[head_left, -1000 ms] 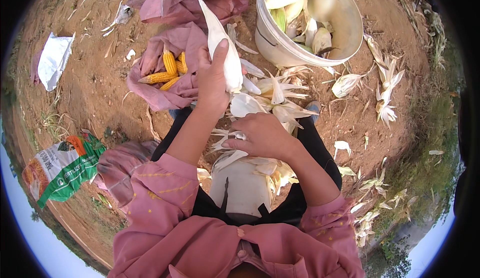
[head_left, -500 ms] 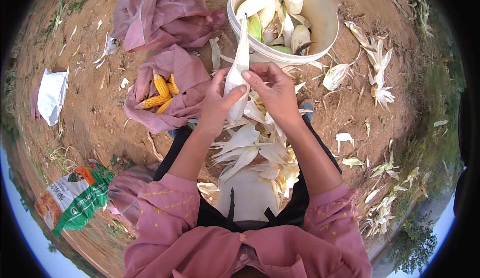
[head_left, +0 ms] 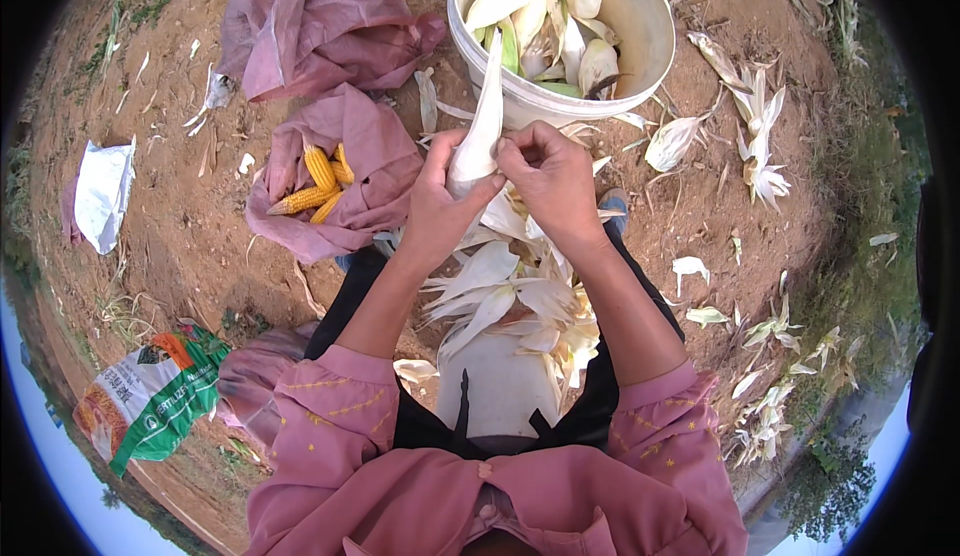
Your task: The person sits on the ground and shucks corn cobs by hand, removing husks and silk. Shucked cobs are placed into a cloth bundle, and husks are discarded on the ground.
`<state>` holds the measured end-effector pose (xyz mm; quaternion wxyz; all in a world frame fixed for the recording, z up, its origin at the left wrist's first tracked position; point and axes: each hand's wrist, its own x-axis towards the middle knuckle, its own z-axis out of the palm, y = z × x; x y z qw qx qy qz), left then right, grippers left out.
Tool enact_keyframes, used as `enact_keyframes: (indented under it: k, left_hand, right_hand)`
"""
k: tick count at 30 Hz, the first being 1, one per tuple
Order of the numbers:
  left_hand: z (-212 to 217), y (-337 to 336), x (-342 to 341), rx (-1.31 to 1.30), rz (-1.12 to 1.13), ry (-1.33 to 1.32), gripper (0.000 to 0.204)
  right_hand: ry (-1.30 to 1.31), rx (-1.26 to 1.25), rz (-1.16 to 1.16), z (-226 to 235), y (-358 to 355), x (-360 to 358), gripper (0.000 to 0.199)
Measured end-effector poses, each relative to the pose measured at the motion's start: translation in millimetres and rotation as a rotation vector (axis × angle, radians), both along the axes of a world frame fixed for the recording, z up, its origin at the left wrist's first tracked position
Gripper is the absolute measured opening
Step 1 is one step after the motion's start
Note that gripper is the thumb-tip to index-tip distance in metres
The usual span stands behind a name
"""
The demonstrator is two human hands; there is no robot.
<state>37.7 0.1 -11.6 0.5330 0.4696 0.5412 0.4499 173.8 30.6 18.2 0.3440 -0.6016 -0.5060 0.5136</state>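
My left hand (head_left: 437,206) is wrapped round the lower part of a corn ear (head_left: 484,131) in its pale husk, its tip pointing away from me toward the bucket. My right hand (head_left: 550,176) pinches the husk's right side between thumb and curled fingers; the exact bit gripped is hidden. Under both hands lies a heap of stripped husks (head_left: 490,286), between my legs. Left of my left hand, several bare yellow corn cobs (head_left: 305,199) sit in the opening of a pink woven sack (head_left: 385,161).
A white bucket (head_left: 655,81) holding several husked ears stands just beyond my hands. Another pink sack (head_left: 310,26) lies at the far left. A white plastic piece (head_left: 104,196) and a green, white and orange bag (head_left: 170,396) lie left. Loose husks (head_left: 765,156) litter the right side.
My right hand's fingers have drawn in from a spread hold to a pinch at the husk's edge. The ear has turned slightly, and my left hand still grips it.
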Motion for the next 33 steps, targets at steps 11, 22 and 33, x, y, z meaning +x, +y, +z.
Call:
enact_keyframes:
  k: [11, 22, 33]
  left_hand:
    - [7, -1, -4, -0.034, 0.005, 0.010, 0.044]
    - [8, -2, -3, -0.039, -0.058, -0.083, 0.046]
    - [22, -1, 2, -0.257, 0.052, -0.290, 0.024]
  right_hand:
    - [0.249, -0.061, -0.028, -4, 4, 1, 0.023]
    - [0.004, 0.020, -0.023, -4, 4, 3, 0.018]
    - [0.331, -0.212, -0.011, -4, 3, 2, 0.018]
